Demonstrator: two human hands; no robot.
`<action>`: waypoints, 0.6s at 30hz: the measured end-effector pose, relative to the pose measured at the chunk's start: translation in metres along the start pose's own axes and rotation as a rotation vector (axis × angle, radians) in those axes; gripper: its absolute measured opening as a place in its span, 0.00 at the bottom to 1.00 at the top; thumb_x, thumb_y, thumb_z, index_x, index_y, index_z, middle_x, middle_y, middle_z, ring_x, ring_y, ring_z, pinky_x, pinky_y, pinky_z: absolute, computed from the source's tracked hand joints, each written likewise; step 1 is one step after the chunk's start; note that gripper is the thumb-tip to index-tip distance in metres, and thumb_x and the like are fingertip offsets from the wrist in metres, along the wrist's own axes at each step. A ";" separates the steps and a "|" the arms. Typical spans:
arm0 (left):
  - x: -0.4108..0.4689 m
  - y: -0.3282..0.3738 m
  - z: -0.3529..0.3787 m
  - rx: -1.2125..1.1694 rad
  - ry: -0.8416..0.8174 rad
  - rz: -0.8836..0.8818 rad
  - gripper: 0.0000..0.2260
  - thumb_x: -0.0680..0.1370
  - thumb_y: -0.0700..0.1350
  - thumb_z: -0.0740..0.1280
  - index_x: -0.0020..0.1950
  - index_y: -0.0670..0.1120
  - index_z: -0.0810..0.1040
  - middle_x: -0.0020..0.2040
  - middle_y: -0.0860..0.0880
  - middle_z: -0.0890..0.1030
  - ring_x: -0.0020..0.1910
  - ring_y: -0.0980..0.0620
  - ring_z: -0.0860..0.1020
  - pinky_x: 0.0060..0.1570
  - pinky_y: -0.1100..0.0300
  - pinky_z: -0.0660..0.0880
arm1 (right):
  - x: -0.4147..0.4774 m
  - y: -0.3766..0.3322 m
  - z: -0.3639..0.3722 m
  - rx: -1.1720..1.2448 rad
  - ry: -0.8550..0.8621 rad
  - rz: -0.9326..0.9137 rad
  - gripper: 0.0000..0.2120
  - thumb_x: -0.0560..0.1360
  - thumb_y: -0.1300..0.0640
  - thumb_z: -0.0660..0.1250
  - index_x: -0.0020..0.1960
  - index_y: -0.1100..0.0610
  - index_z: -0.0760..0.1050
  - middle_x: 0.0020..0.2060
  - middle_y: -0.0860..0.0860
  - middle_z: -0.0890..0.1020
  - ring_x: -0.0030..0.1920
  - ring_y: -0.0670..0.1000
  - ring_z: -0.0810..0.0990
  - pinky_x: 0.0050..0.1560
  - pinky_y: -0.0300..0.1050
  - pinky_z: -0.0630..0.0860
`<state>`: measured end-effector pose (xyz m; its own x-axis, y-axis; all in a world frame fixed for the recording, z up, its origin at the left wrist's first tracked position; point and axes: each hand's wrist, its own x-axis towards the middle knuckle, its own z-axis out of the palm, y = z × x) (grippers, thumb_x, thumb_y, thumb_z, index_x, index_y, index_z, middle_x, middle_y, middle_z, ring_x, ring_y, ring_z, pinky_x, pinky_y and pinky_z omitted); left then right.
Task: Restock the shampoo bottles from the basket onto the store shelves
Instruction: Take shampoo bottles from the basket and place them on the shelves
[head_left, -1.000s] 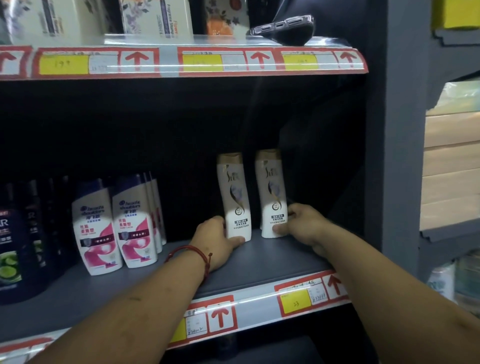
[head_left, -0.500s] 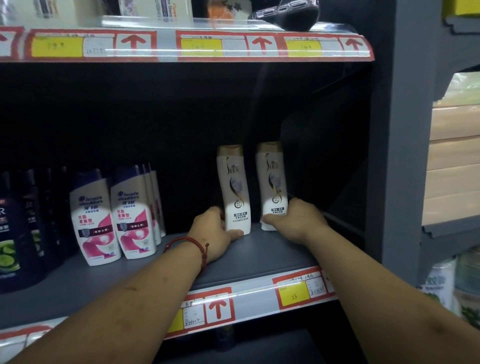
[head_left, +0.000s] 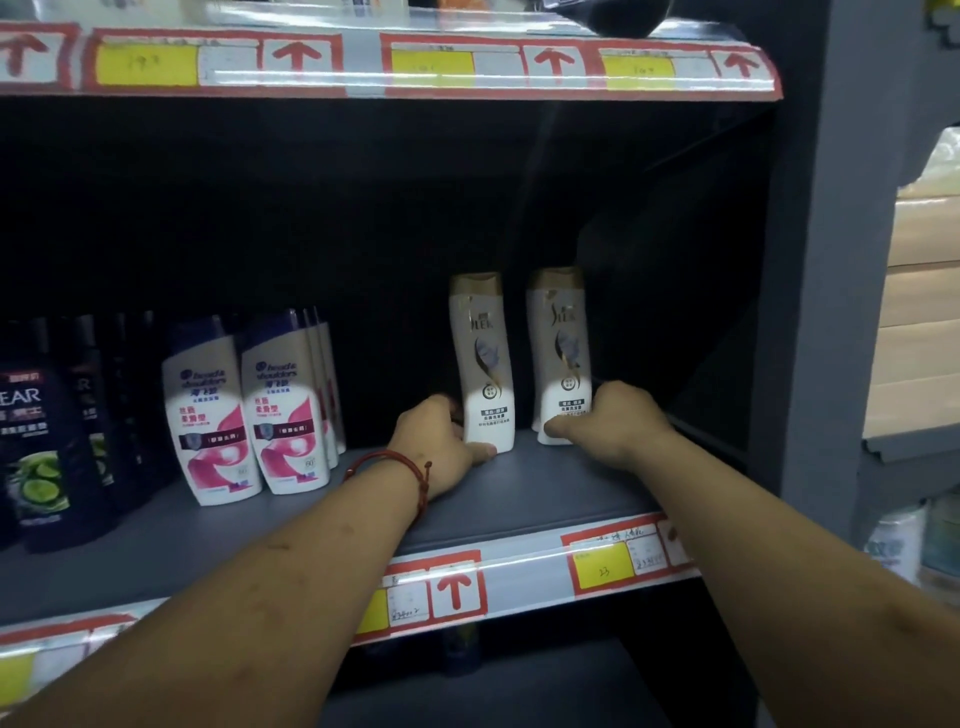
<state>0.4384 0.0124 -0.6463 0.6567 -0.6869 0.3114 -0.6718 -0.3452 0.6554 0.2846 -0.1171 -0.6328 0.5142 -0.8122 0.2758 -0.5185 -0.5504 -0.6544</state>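
Two white, gold-capped shampoo bottles are stood upright on the grey shelf (head_left: 524, 493), toward its right end and well back from the front lip; a narrow gap is left between them. The left bottle (head_left: 483, 358) is gripped low down by the left hand (head_left: 441, 449) — fingers curled behind its base, thumb laid across the front foot; the right bottle (head_left: 562, 348) is held near its base by the right hand (head_left: 621, 422), the fingers wrapped round its right side. A red cord bracelet (head_left: 402, 467) is worn on the left wrist. Further left, pink-and-white bottles (head_left: 210, 410) and dark bottles (head_left: 36, 447) are ranged in rows; yellow price tags (head_left: 602, 569) are fixed along the shelf lip.
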 end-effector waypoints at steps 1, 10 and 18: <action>-0.001 0.001 -0.002 -0.002 -0.017 -0.017 0.23 0.68 0.47 0.80 0.57 0.43 0.76 0.53 0.46 0.83 0.53 0.48 0.81 0.57 0.55 0.77 | -0.003 -0.001 -0.004 0.009 -0.011 0.011 0.23 0.70 0.47 0.76 0.60 0.58 0.81 0.58 0.56 0.83 0.57 0.56 0.82 0.52 0.44 0.75; -0.059 0.042 -0.050 0.051 -0.121 0.091 0.23 0.71 0.53 0.77 0.59 0.48 0.72 0.56 0.49 0.80 0.51 0.52 0.77 0.50 0.59 0.73 | -0.068 -0.024 -0.043 -0.123 -0.126 -0.077 0.21 0.71 0.49 0.77 0.60 0.57 0.78 0.55 0.53 0.82 0.53 0.53 0.80 0.53 0.46 0.77; -0.175 0.080 -0.046 0.009 -0.316 0.531 0.34 0.67 0.55 0.79 0.70 0.54 0.71 0.62 0.59 0.76 0.61 0.63 0.73 0.57 0.72 0.68 | -0.191 -0.006 -0.111 -0.358 -0.077 -0.184 0.36 0.72 0.46 0.76 0.75 0.53 0.67 0.71 0.52 0.74 0.68 0.55 0.74 0.62 0.44 0.70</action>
<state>0.2852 0.1349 -0.6164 0.1000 -0.9221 0.3738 -0.8831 0.0909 0.4603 0.1135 0.0202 -0.6033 0.6632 -0.6842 0.3033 -0.6109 -0.7290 -0.3089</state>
